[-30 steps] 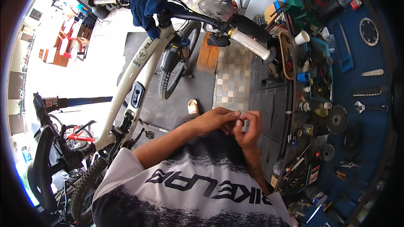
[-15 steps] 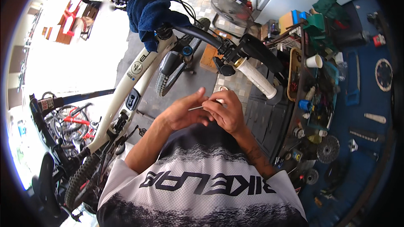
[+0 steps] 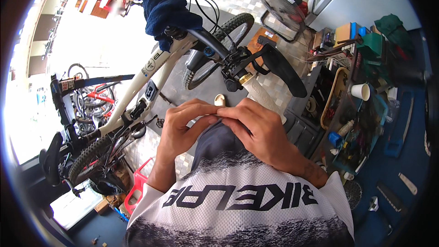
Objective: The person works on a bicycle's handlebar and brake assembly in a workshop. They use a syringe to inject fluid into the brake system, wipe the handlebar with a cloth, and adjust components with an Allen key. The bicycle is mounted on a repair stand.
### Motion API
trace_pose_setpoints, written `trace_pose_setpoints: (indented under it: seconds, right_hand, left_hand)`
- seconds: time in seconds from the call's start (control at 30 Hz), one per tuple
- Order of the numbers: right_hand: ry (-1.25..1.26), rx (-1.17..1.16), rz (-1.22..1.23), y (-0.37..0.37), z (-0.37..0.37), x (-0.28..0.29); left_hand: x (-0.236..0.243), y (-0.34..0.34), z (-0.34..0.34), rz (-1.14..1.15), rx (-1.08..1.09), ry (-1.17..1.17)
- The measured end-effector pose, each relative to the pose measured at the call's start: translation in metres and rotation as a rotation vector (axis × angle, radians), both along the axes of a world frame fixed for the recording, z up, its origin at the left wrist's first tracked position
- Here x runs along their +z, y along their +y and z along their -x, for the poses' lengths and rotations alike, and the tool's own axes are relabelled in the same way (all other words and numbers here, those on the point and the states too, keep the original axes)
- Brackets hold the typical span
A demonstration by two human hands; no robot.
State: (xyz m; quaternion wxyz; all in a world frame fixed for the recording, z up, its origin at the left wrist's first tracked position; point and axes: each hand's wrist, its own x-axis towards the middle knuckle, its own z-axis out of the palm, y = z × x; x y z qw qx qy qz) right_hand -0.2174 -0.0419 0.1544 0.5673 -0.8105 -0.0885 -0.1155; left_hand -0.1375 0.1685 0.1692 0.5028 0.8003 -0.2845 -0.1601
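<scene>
In front of my chest, my left hand (image 3: 185, 123) and my right hand (image 3: 263, 132) meet at the fingertips. Both are closed in a pinch, and whatever sits between them is small and mostly hidden by the fingers. Just beyond my right hand is the cream handlebar grip (image 3: 263, 92) of a mountain bike, with a black hand guard (image 3: 286, 73) beside it. The bike's cream frame (image 3: 132, 89) slants away to the left of my left hand. A dark blue towel (image 3: 167, 13) is draped over the middle of the handlebar.
On the right, a cluttered bench holds a white paper cup (image 3: 360, 92) and a tan tray (image 3: 336, 98). Tools, including a blue hacksaw (image 3: 397, 142), hang beyond it. A floor fan (image 3: 283, 9) stands far ahead; a red chair (image 3: 137, 187) is at lower left.
My left hand has gone from open fingers to a pinch meeting my right fingertips. The thin rod that showed between my hands is now mostly covered. The view has shifted.
</scene>
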Motion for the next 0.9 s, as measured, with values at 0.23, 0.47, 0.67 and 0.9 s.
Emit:
trace_pose_setpoints:
  seconds: [0.23, 0.47, 0.67, 0.9]
  right_hand:
    - [0.075, -0.113, 0.004, -0.036, -0.012, 0.0]
    - [0.104, -0.204, -0.042, -0.043, -0.012, -0.017]
    - [0.067, -0.226, -0.024, -0.044, -0.011, -0.019]
    - [0.082, -0.231, -0.035, -0.043, -0.011, -0.021]
  left_hand:
    - [-0.018, -0.024, -0.014, -0.182, 0.269, -0.447]
    - [-0.06, -0.029, -0.034, -0.183, 0.327, -0.644]
    - [-0.068, -0.035, -0.038, -0.178, 0.28, -0.682]
    - [-0.065, -0.031, -0.043, -0.216, 0.218, -0.708]
